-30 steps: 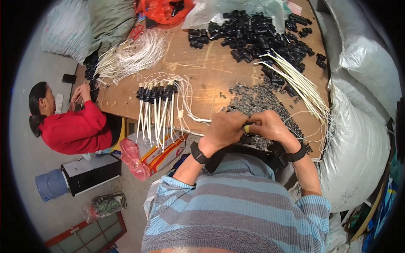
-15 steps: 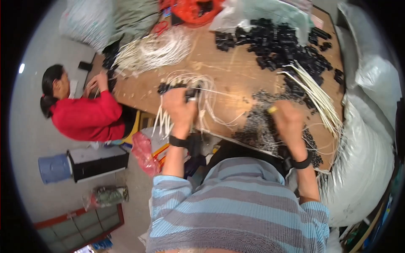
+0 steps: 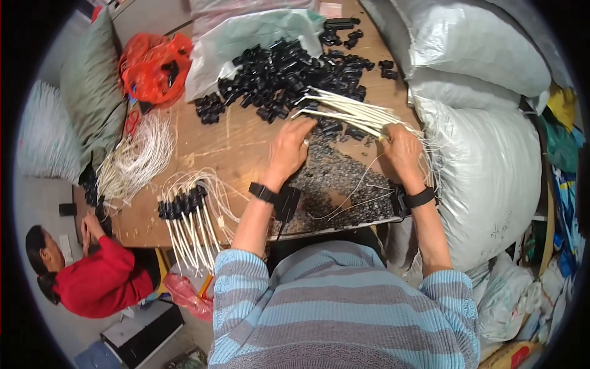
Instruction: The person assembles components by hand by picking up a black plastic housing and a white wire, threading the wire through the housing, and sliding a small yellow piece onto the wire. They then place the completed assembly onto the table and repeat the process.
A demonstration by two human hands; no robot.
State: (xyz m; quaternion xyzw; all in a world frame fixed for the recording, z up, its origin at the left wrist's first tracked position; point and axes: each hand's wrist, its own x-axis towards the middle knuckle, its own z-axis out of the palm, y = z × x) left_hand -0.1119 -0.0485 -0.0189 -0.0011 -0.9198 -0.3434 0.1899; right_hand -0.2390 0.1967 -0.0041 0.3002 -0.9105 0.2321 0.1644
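My left hand [image 3: 289,151], with a ring on one finger, reaches to the near edge of a heap of black plastic parts [image 3: 276,74]. Its fingers curl together there, and what they hold, if anything, is hidden. At the right, my right hand [image 3: 404,150] is closed at the near side of a bundle of white tubes with thin cords [image 3: 350,111]. Something yellow shows at its thumb. Tiny dark pieces [image 3: 332,184] lie scattered between my hands. Left of them, a row of black parts with white tubes [image 3: 184,206] hangs over the table's near edge.
A coil of white cords [image 3: 144,147], red scissors [image 3: 131,122] and a red plastic bag [image 3: 155,67] lie at the left. Big white sacks [image 3: 479,166] line the table's right side. A person in red [image 3: 98,273] works at the far left.
My view has turned right. My left hand has left the row of black parts for the heap's edge. My right hand has gone from the tiny pieces up to the white tubes.
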